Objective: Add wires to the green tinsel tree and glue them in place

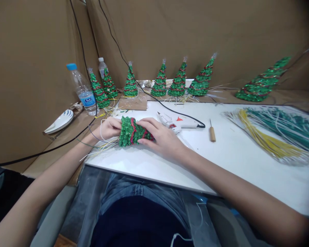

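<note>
While my left hand (109, 128) cups the base and my right (161, 137) clasps the tip, the tree (131, 131) lying at the board's (221, 161) nine o'clock edge looks light, bristly, crushable, best held by its ends.

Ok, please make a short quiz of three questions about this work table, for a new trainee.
1. True or false: both hands touch the unfinished green tree lying on the white board.
2. Which tool lies just beyond the right hand? A) scissors B) glue gun C) pliers
3. Fill in: the small tool with the wooden handle lies to the ____ of the glue gun.

Key
1. True: the left hand holds the wide end, the right-hand fingers cover the narrow end.
2. B
3. right
</note>
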A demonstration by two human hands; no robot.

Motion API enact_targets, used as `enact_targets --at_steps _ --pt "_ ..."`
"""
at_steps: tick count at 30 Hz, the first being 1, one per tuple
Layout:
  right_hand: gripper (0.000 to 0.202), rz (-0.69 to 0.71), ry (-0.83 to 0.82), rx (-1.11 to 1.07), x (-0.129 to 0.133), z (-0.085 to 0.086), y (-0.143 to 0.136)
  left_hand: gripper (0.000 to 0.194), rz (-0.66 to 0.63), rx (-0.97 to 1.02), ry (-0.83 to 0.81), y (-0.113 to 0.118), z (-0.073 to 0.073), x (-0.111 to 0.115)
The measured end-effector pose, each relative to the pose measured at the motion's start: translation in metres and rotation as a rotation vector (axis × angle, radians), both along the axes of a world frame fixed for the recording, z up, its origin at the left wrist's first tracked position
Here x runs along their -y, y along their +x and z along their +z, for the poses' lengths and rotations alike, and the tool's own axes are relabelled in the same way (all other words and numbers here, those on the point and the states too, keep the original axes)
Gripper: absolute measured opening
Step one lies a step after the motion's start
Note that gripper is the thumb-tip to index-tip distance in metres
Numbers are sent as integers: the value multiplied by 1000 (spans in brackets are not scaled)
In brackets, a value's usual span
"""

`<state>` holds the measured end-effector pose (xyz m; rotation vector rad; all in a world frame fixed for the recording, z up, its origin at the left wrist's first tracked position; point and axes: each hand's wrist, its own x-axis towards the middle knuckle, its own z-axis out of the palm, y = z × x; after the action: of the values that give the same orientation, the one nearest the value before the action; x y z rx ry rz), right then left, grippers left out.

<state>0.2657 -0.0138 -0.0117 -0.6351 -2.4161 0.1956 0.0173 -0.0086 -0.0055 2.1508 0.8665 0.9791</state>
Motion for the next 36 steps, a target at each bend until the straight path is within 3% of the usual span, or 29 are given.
enact_targets --at_steps 19,25,36 --pt "44 11 15 -6 -1 0 0 33 -11 11 36 1 -1 0" --pt "43 -1 -3 1 0 0 -1 39 38 22 41 0 -2 -1" --pt "44 -8 -49 -32 -3 -1 1 38 68 48 -91 4 5 7"
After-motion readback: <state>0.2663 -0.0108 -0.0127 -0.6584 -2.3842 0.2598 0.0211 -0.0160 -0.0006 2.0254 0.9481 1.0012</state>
